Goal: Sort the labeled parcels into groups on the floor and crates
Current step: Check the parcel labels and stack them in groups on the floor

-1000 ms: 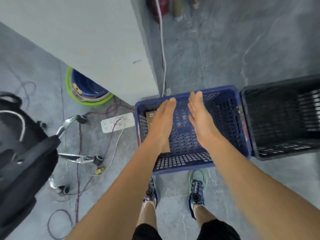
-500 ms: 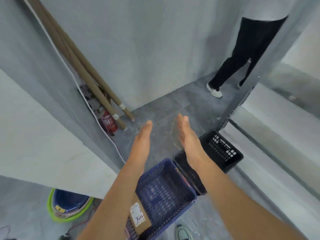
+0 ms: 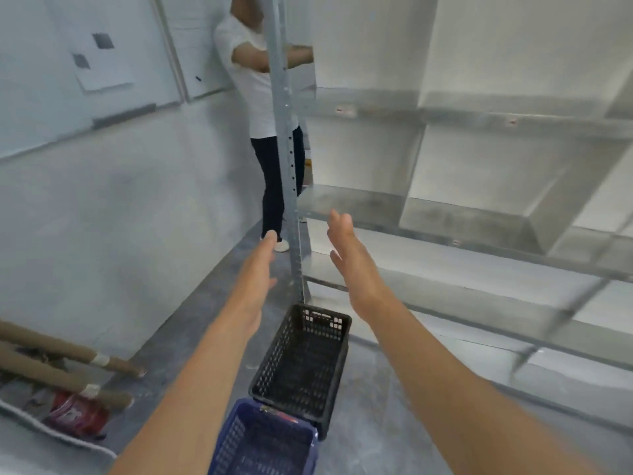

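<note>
Both hands, left hand (image 3: 255, 279) and right hand (image 3: 354, 269), reach forward flat-fingered, holding nothing.

Both arms are bare and stretch forward, rising from the lower edge and converging. The left arm (image 3: 191, 382) ends in the left hand (image 3: 256, 282), seen edge-on, its fingers (image 3: 269, 243) straight and held together, palm turned inward. The right arm (image 3: 445, 382) ends in the right hand (image 3: 354, 269), fingers straight and slightly spread, the thumb (image 3: 335, 257) standing off toward the left hand. The palms face each other, apart, neither hand holding anything. The right fingertips reach slightly higher in the view than the left.
</note>
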`<state>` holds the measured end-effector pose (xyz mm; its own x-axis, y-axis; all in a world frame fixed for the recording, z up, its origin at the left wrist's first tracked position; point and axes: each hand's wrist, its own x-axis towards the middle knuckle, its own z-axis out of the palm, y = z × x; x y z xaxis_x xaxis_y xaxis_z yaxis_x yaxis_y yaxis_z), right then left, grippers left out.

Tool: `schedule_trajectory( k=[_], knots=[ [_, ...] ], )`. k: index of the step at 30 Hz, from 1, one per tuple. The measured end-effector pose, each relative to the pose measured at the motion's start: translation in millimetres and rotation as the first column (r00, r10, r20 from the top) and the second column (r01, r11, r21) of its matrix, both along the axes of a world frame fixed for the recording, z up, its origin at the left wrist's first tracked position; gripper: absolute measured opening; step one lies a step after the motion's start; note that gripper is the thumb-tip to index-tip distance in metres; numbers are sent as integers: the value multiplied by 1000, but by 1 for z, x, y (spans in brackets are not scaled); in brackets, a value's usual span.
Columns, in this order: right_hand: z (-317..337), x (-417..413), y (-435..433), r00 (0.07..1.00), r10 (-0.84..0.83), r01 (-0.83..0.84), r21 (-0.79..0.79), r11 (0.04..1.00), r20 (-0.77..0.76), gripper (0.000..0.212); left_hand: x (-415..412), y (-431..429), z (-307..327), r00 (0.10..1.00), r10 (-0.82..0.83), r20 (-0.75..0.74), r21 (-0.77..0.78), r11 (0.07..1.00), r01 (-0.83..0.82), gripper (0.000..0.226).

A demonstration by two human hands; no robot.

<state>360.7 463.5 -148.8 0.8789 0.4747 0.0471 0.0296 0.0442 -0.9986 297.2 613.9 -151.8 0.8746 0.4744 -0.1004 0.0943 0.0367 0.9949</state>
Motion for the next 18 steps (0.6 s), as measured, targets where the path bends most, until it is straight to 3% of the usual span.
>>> schedule_trajectory(
  k=[9,18],
  knots=[
    [2,26,-234,930,-366,367,19,930,-46,91,80,-225,19,922,-388,-9,58,920,388,64],
    [-3,20,-480,732,-671,678,27,735,-116,84,126,-481,26,732,-681,-3,23,732,681,60]
  ],
)
